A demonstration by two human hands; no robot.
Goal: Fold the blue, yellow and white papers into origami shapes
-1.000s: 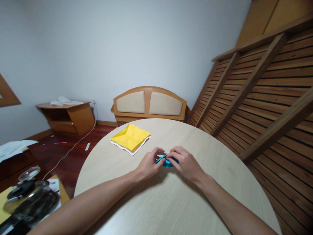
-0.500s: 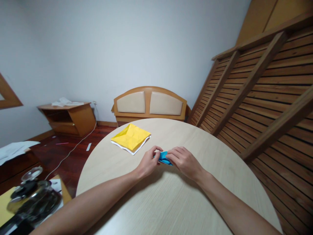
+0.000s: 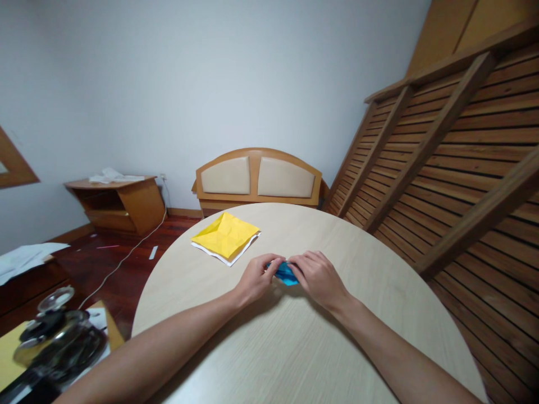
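Since half a second ago my two hands have drawn closer together over the blue paper piece [image 3: 285, 273], so less of it shows now — only a small blue patch between my fingertips. My left hand [image 3: 256, 278] is curled, thumb and fingers pinched onto the left end of the piece; my right hand [image 3: 318, 275] lies over its right end, fingers bent and closed down on it. The piece sits low at the round worktop [image 3: 295, 348], about the middle of it, though I cannot tell whether it rests on the surface or is lifted just off it. Beyond my left hand, near the far edge of the worktop and well apart from the blue piece, lies a creased yellow paper sheet [image 3: 225, 235] — flat, with a white edge showing along its near side.
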